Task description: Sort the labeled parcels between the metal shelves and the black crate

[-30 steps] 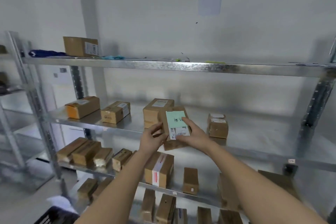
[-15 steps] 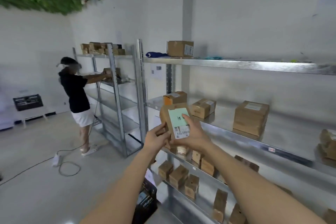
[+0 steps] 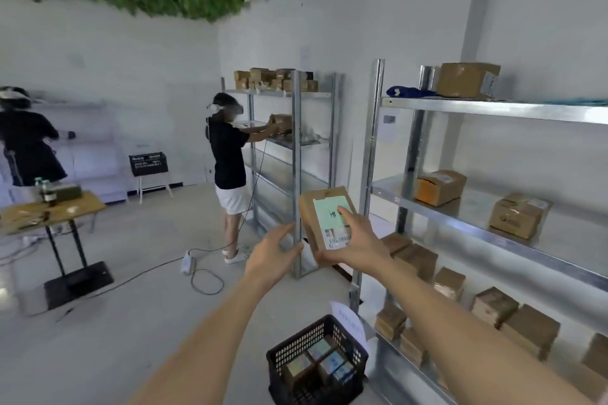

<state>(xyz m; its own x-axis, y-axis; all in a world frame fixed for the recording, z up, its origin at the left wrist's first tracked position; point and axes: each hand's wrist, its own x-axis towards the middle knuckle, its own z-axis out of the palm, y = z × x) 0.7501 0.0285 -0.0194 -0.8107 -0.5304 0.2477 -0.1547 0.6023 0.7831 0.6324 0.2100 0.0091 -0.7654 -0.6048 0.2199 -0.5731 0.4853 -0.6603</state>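
From the head camera we look down our two bare forearms into a white room with a leafy green ceiling. Our right hand (image 3: 357, 245) holds a brown cardboard parcel (image 3: 324, 219) up in front of us, fingers curled round its lower right edge and the thumb laid across its pale green label (image 3: 330, 212), which has handwriting on it and a barcode strip below. Our left hand (image 3: 274, 251) sits just beside the parcel's left edge with its fingers relaxed and slightly spread; we cannot tell whether the fingertips touch the cardboard. Below the hands, on the floor, stands the black crate (image 3: 289, 368), a perforated plastic basket with a few labeled parcels lying inside and a white sheet of paper (image 3: 350, 322) at its far rim. To the right runs the metal shelf unit (image 3: 493, 107): one cardboard box and a blue cloth on the top level, two boxes on the middle level, and rows of small brown boxes on the lower levels. Farther back, a person in a black top and white shorts (image 3: 228, 161) reaches into a second metal shelf unit (image 3: 296, 174). On the left stands a small wooden desk (image 3: 49, 207) with bottles on it, another person at the far left edge, and a second black crate (image 3: 148, 163) on a white stand.
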